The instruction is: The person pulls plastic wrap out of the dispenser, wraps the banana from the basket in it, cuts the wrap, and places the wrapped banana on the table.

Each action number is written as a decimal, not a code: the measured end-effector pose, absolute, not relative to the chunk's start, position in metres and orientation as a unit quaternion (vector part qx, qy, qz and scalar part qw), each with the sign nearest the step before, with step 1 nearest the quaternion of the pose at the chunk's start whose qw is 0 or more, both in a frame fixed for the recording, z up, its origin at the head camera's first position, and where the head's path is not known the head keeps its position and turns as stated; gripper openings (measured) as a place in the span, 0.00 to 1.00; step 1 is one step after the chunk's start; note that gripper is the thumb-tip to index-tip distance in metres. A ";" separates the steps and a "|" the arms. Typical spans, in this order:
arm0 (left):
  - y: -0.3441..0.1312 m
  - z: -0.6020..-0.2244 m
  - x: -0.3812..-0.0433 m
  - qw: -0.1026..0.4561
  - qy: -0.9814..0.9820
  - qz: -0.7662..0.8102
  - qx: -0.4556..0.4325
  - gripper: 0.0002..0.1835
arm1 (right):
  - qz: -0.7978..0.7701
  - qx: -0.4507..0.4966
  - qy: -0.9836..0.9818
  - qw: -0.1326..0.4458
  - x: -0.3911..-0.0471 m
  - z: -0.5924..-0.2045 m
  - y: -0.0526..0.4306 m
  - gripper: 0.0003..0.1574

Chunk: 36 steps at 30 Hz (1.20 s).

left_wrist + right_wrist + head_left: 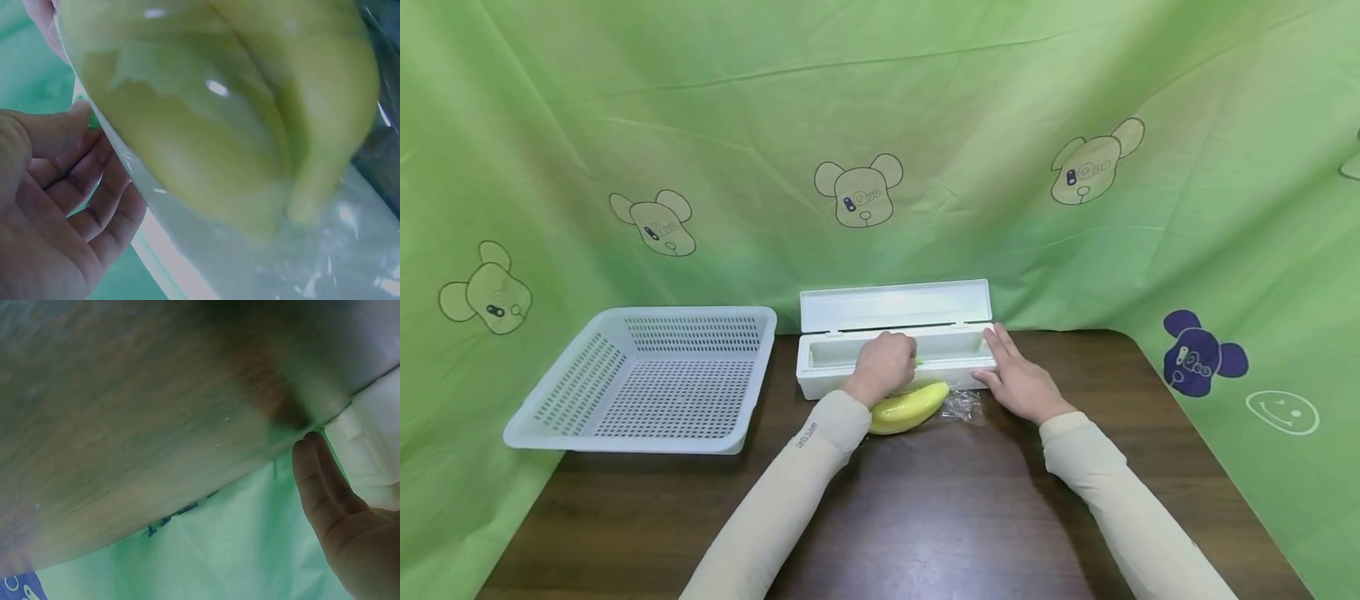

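The white box sits on the surface near the green curtain, its lid tipped back. The person's left hand pinches a small green tab at the box's front edge between thumb and fingers. The right hand rests against the box's right end, fingers straight and gripping nothing. The box looks stiff, smooth and probably light, so it may slide; its ends seem the best hold, while the tab suits a fingertip pinch. The bananas, lying before the box in clear film, look fairly light but may bruise; they are best cupped underneath, since the film looks slippery and flimsy.
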State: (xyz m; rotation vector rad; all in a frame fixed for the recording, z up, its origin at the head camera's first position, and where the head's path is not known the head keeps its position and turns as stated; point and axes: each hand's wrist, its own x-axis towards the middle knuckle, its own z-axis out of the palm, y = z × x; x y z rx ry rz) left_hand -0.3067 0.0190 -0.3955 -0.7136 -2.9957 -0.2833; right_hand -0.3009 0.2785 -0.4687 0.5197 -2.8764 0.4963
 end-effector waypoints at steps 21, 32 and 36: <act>-0.016 -0.416 -0.314 0.033 -0.928 -0.253 -0.271 0.04 | 0.170 0.174 -0.966 0.091 -0.302 -0.466 0.277 0.50; -0.024 -0.433 -0.315 0.046 -0.902 -0.344 -0.254 0.07 | 0.180 0.171 -0.965 0.082 -0.299 -0.465 0.276 0.50; -0.025 -0.432 -0.313 0.046 -0.904 -0.340 -0.254 0.10 | 0.183 0.168 -0.965 0.079 -0.299 -0.464 0.275 0.50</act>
